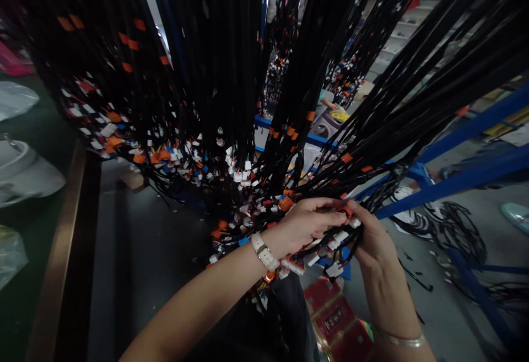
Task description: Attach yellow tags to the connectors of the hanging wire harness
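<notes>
Many black wire harnesses (223, 64) hang in bundles, with white, orange, blue and red plugs at their lower ends. At the right bundle, my left hand (303, 224), with a white watch strap at its wrist, has its fingertips closed on a small red connector (346, 211). From the other side my right hand (372, 238) has its thumb and fingers closed at the same connector. Its fingers are partly hidden behind the wires. White connectors (339, 238) dangle just below both hands, and an orange connector (286, 203) lies beside my left hand.
A blue metal frame (454, 183) runs along the right. Below my hands is a red box (336, 318). Black cables (458, 230) lie on the floor to the right. Behind the bundles, another person's hand (329, 104) is near yellow pieces (339, 114).
</notes>
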The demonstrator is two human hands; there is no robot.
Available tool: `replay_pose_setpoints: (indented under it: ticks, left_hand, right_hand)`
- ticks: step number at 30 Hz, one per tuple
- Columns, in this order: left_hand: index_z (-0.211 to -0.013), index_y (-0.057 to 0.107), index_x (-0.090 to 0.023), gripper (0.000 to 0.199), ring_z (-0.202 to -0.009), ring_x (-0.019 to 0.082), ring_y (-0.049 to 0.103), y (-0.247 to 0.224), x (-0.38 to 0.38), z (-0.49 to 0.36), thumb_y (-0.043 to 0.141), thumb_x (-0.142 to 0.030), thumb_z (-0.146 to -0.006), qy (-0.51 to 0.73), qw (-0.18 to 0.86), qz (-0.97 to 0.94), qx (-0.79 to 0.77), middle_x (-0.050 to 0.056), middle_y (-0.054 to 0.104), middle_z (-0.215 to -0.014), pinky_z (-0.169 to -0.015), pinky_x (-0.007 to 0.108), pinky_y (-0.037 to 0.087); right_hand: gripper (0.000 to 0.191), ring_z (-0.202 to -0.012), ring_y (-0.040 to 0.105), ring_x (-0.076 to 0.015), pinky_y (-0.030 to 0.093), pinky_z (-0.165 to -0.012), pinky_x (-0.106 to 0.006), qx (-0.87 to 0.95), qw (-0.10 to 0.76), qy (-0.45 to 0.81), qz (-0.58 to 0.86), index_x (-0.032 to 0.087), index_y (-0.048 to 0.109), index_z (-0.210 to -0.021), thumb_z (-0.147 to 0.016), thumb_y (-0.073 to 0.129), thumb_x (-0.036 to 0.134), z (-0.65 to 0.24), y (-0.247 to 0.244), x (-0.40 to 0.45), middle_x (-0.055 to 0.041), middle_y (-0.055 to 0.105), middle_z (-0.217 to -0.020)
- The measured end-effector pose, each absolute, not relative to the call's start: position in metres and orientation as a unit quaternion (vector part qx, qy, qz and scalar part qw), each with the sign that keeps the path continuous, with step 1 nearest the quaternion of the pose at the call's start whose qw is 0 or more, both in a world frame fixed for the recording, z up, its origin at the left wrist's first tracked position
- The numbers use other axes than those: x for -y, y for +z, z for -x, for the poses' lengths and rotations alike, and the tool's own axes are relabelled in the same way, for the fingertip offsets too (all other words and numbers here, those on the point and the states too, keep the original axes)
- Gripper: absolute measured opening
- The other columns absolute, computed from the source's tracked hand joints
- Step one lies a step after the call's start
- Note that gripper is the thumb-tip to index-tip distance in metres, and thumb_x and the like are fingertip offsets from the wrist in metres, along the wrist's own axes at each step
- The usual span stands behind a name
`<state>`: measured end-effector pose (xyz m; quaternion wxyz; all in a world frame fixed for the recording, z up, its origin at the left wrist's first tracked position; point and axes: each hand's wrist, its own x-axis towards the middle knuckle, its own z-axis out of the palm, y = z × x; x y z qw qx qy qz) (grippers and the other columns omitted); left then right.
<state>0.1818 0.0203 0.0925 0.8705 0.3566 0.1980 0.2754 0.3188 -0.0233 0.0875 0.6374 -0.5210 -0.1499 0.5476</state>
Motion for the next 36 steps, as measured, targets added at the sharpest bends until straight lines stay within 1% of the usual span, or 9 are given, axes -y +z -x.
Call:
replay_pose_setpoints:
  ticks: [2,4,7,9,12,18,24,27,36]
  left_hand:
    - [-0.101,0.065,-0.011,0.035,-0.048,0.001,0.039,0.091,-0.022,-0.183,0.07,-0.024,-0.069,0.268,0.856,-0.397,-0.194,0.004,0.061,-0.076,-0.042,0.018,0.019]
    - [-0.1,0.066,-0.011,0.034,-0.052,0.003,0.044,0.09,-0.024,-0.184,0.069,-0.026,-0.07,0.271,0.83,-0.445,-0.201,0.005,0.063,-0.078,-0.045,0.018,0.026]
    - [-0.097,0.067,-0.011,0.031,-0.061,0.007,0.05,0.088,-0.027,-0.187,0.067,-0.027,-0.07,0.294,0.765,-0.527,-0.225,0.006,0.065,-0.079,-0.053,0.019,0.036]
    - [-0.094,0.068,-0.012,0.029,-0.063,0.008,0.05,0.086,-0.029,-0.188,0.066,-0.029,-0.071,0.313,0.714,-0.58,-0.235,0.005,0.066,-0.078,-0.056,0.02,0.037]
    - [-0.092,0.068,-0.011,0.029,-0.061,0.009,0.048,0.084,-0.029,-0.191,0.065,-0.031,-0.072,0.332,0.67,-0.621,-0.237,0.005,0.065,-0.075,-0.055,0.021,0.037]
    - [-0.086,0.067,-0.01,0.024,-0.058,0.008,0.046,0.083,-0.027,-0.194,0.066,-0.029,-0.07,0.355,0.672,-0.606,-0.237,0.003,0.061,-0.069,-0.053,0.021,0.034]
    - [-0.082,0.065,-0.011,0.022,-0.052,0.005,0.038,0.085,-0.025,-0.195,0.068,-0.027,-0.067,0.366,0.687,-0.581,-0.24,-0.003,0.05,-0.058,-0.05,0.02,0.03]
    - [-0.08,0.064,-0.01,0.021,-0.052,0.005,0.037,0.086,-0.025,-0.196,0.068,-0.027,-0.067,0.372,0.689,-0.572,-0.245,-0.004,0.049,-0.058,-0.049,0.02,0.029]
    - [-0.081,0.062,-0.011,0.024,-0.051,0.005,0.038,0.079,-0.023,-0.201,0.068,-0.029,-0.067,0.383,0.684,-0.566,-0.256,-0.004,0.049,-0.059,-0.047,0.019,0.029]
  right_hand:
    - [0.023,-0.042,0.058,-0.0119,0.05,-0.041,-0.02,0.15,0.644,0.543,0.518,0.021,0.067,-0.071,-0.054,0.082,0.025,-0.318,0.089,0.023,0.0039,0.065,-0.053]
    - [0.027,-0.045,0.06,-0.013,0.051,-0.043,-0.021,0.149,0.643,0.549,0.514,0.021,0.067,-0.075,-0.054,0.082,0.026,-0.317,0.09,0.023,0.0038,0.066,-0.055]
    - [0.026,-0.047,0.061,-0.0128,0.053,-0.047,-0.022,0.159,0.639,0.552,0.512,0.021,0.067,-0.077,-0.056,0.081,0.027,-0.318,0.089,0.023,0.0038,0.067,-0.058]
    - [0.024,-0.048,0.061,-0.0126,0.054,-0.05,-0.022,0.168,0.638,0.548,0.514,0.021,0.067,-0.078,-0.059,0.08,0.028,-0.319,0.087,0.023,0.004,0.068,-0.059]
    - [0.023,-0.049,0.062,-0.0123,0.053,-0.051,-0.021,0.183,0.634,0.545,0.517,0.02,0.066,-0.077,-0.059,0.079,0.029,-0.322,0.084,0.023,0.0036,0.068,-0.06]
    - [0.02,-0.048,0.06,-0.0099,0.051,-0.05,-0.018,0.188,0.634,0.556,0.503,0.02,0.066,-0.073,-0.06,0.08,0.026,-0.325,0.082,0.023,0.0037,0.068,-0.061]
    - [0.021,-0.048,0.06,-0.0127,0.052,-0.048,-0.022,0.167,0.637,0.555,0.508,0.021,0.066,-0.074,-0.058,0.079,0.024,-0.325,0.081,0.023,0.0036,0.068,-0.06]
    - [0.023,-0.049,0.061,-0.0134,0.053,-0.049,-0.024,0.162,0.639,0.555,0.507,0.021,0.066,-0.076,-0.057,0.079,0.023,-0.325,0.081,0.023,0.0035,0.068,-0.061]
    - [0.023,-0.049,0.061,-0.0125,0.053,-0.05,-0.023,0.176,0.626,0.562,0.51,0.021,0.065,-0.076,-0.059,0.079,0.024,-0.325,0.08,0.023,0.0047,0.068,-0.062]
